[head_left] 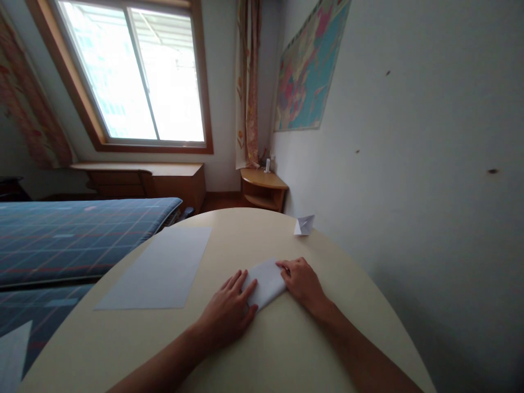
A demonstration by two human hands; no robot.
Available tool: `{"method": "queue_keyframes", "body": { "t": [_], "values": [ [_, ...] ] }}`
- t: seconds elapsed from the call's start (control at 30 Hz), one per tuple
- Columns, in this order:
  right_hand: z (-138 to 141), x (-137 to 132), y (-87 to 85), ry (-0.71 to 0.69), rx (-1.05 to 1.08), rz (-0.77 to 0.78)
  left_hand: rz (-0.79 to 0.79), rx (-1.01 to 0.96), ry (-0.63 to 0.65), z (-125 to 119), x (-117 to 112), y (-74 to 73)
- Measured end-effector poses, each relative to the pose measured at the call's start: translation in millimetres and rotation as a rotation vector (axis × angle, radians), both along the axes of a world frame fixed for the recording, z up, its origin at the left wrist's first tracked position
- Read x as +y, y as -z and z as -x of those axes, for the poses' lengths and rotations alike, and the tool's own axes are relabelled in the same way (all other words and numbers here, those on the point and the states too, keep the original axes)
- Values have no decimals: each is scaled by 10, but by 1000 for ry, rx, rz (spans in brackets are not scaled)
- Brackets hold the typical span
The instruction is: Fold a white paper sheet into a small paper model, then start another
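A folded sheet of white paper (267, 281) lies at a slant on the round table. Stretched over its left end is my left hand (230, 308), fingers apart and pressing the paper down, with the thumb by the lower edge. My right hand (301, 281) is at the right end, its fingers curled and closed at the paper's edge near the upper corner. A small folded white paper piece (304, 225) stands upright near the far right rim. To the left lies a large flat sheet of white paper (159, 270).
The cream round table (327, 349) has a curved rim close to the white wall (429, 229) on the right. A bed with a blue plaid mattress (82, 234) is at the left, with a paper (14, 355) near its front. Beyond is a corner shelf (264, 178).
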State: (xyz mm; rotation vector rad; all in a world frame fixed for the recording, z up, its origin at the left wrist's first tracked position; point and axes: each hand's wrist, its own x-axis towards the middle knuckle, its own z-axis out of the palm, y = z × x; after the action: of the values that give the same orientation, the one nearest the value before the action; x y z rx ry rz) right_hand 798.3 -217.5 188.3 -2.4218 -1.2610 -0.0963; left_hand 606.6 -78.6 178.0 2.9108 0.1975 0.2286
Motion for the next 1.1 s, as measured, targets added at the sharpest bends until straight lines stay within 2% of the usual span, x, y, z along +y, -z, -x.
{"method": "queue_keyframes", "body": {
  "t": [0.23,0.47,0.6,0.67,0.73,0.83,0.97,1.1],
  "values": [
    [7,11,-10,35,-34,28,-3,78,-8,0,-30,-6],
    [17,15,7,105,-89,64,-7,107,-21,-9,-31,61],
    [56,3,-45,128,-130,85,7,73,-22,-5,-25,105],
    [113,7,-89,84,-164,70,8,67,-19,2,-23,110],
    [205,20,-117,-23,-188,41,11,59,-20,9,-21,104],
    [380,49,-96,-135,-158,43,20,29,-14,14,-20,91],
    [554,69,0,-64,-154,108,34,-15,-17,9,-22,113],
    [584,72,56,-50,-97,167,23,-70,-52,0,-44,157]
  ]
}}
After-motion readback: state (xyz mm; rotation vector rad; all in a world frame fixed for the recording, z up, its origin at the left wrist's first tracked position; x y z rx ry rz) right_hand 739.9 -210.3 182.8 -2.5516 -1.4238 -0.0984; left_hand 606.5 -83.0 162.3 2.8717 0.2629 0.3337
